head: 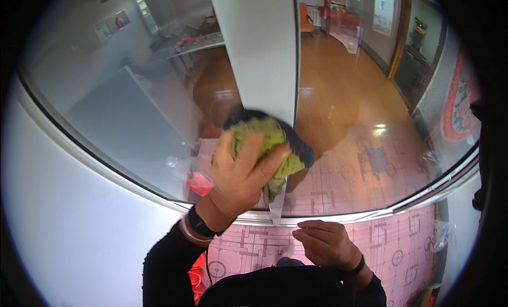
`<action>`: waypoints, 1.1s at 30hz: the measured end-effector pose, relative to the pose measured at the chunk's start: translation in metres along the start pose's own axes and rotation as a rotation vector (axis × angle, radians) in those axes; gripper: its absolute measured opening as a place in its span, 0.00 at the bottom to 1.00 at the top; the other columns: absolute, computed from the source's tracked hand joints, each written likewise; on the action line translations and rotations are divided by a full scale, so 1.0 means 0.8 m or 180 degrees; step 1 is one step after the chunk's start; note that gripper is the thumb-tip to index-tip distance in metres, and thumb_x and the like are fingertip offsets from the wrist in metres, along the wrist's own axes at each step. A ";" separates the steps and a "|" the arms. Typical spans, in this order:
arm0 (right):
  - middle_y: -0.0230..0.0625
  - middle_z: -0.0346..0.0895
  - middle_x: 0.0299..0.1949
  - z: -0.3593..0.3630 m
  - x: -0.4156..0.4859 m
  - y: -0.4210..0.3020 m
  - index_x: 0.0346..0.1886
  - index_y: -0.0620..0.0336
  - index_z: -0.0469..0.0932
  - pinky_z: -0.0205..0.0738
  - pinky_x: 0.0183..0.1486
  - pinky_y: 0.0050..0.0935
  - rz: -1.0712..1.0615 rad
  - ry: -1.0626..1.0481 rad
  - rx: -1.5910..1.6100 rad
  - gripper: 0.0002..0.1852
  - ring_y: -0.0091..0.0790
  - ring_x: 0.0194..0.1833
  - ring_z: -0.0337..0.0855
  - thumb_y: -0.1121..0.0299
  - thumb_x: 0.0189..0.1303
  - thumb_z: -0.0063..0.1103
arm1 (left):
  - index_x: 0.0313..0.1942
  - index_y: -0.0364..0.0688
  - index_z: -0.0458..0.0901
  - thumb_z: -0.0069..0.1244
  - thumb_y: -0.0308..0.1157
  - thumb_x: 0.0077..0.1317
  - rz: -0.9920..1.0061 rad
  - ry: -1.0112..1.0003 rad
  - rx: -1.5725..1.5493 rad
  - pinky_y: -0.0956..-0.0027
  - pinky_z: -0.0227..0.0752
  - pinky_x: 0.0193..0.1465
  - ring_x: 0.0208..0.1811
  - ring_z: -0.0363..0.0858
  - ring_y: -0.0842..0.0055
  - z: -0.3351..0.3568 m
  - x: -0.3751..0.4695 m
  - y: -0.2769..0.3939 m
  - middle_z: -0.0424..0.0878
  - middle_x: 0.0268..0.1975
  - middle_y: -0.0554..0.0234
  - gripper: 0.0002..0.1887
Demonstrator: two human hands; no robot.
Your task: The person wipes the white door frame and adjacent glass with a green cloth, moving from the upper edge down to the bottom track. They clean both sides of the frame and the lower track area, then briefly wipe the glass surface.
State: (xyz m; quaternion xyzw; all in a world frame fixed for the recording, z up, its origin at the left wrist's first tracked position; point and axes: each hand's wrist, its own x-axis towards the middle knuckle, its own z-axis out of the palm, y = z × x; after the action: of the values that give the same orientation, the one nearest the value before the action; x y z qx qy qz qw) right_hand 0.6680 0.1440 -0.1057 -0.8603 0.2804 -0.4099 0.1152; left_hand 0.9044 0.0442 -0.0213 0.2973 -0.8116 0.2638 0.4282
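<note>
My left hand (238,170) presses a bunched yellow-green and dark cloth (264,138) against the white upright post (258,49) between two glass panes, fingers spread over it. The cloth overlaps the edge of the right-hand glass pane (337,100). A dark band and a pale bangle circle my left wrist. My right hand (327,241) hangs lower, in front of my body and below the bottom rail (329,218). Its fingers are loosely curled together, with nothing visible in them; the palm is hidden.
Past the left-hand glass pane (99,57) stand a pale panel (119,112) and a table (202,43). An orange chair (305,19) shows through the right pane. Patterned pink flooring (254,243) lies underfoot. Red material (197,277) is beside me at left; a clear plastic bag (442,235) is at right.
</note>
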 end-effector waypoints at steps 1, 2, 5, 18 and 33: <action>0.42 0.85 0.33 0.006 -0.008 -0.005 0.41 0.64 0.83 0.88 0.40 0.36 0.0105 -0.0033 -0.0041 0.17 0.44 0.40 0.89 0.85 0.43 0.61 | 0.54 0.51 0.86 0.55 0.30 0.55 -0.0102 -0.0105 -0.0052 0.48 0.73 0.53 0.50 0.74 0.46 0.010 -0.022 0.007 0.76 0.52 0.56 0.23; 0.42 0.85 0.34 0.013 -0.016 -0.010 0.41 0.64 0.83 0.88 0.41 0.35 0.0181 -0.0067 -0.0003 0.17 0.44 0.40 0.89 0.85 0.43 0.63 | 0.54 0.52 0.86 0.54 0.30 0.56 -0.0178 -0.0169 -0.0088 0.49 0.73 0.53 0.50 0.73 0.46 0.019 -0.045 0.014 0.76 0.51 0.58 0.22; 0.43 0.85 0.34 0.035 -0.041 -0.028 0.42 0.64 0.84 0.88 0.41 0.35 0.0453 -0.0317 0.0041 0.17 0.44 0.40 0.89 0.84 0.44 0.63 | 0.50 0.47 0.86 0.57 0.31 0.57 -0.0368 -0.0251 -0.0444 0.45 0.68 0.52 0.46 0.74 0.51 0.060 -0.111 0.029 0.76 0.46 0.57 0.18; 0.45 0.86 0.33 0.057 -0.145 -0.074 0.40 0.65 0.84 0.86 0.39 0.36 0.1345 -0.0601 -0.0131 0.15 0.46 0.38 0.89 0.85 0.45 0.64 | 0.56 0.52 0.82 0.53 0.23 0.59 -0.1038 -0.0977 -0.0768 0.52 0.71 0.59 0.48 0.74 0.57 0.172 -0.326 0.112 0.76 0.47 0.64 0.24; 0.47 0.85 0.32 0.021 -0.064 -0.008 0.39 0.67 0.83 0.84 0.38 0.37 0.0438 -0.0738 -0.0265 0.16 0.48 0.37 0.87 0.85 0.43 0.58 | 0.60 0.47 0.79 0.52 0.30 0.59 -0.0593 0.1006 -0.0561 0.40 0.62 0.70 0.73 0.55 0.41 0.036 0.035 0.032 0.64 0.72 0.54 0.26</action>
State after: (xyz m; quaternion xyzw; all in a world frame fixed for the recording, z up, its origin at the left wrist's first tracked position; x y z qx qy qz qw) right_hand 0.6577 0.1779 -0.1464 -0.8846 0.3404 -0.2869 0.1388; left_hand 0.8580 0.0348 -0.0166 0.2874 -0.7232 0.1943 0.5972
